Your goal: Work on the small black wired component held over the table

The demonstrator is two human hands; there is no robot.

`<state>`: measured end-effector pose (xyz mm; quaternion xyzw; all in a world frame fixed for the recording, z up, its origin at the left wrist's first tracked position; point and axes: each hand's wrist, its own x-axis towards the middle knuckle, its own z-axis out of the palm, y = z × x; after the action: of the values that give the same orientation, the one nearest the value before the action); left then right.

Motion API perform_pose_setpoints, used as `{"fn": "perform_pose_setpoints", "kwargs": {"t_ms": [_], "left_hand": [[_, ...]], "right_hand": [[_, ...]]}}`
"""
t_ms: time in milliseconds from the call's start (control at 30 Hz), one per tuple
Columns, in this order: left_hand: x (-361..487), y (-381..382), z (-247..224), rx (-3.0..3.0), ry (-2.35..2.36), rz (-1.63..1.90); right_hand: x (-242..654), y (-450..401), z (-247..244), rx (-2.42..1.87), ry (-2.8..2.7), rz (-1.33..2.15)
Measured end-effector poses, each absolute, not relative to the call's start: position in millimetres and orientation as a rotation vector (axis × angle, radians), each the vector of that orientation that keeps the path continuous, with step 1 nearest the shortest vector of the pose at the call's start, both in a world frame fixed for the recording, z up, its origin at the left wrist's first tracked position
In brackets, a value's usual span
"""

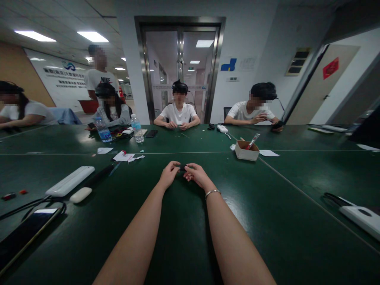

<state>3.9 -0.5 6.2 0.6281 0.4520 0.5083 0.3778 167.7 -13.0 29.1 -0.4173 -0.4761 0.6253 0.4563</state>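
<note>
Over the middle of the dark green table, my two hands meet at a small black object, too small and dark for me to name. Its left end is pinched between the thumb and fingers of my left hand. My right hand, with a silver bracelet at the wrist, grips the right end, and its lower fingers curl beneath. Part of the object is hidden by my fingertips.
At left lie a phone, a white power strip, a white rounded case and cables. An open cardboard box stands ahead right. Two water bottles stand far left. Several people sit across the table. Another white power strip lies right.
</note>
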Motion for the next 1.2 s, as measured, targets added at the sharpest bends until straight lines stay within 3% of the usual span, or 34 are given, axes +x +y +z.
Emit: {"fn": "perform_pose_setpoints", "kwargs": {"t_ms": [633, 1200], "left_hand": [[3, -8, 14, 1.600, 1.217, 1.318], [3, -14, 28, 1.470, 0.954, 1.383]], "right_hand": [[169, -11, 27, -1.027, -1.183, 1.542], [166, -13, 33, -1.108, -1.230, 1.438]]}}
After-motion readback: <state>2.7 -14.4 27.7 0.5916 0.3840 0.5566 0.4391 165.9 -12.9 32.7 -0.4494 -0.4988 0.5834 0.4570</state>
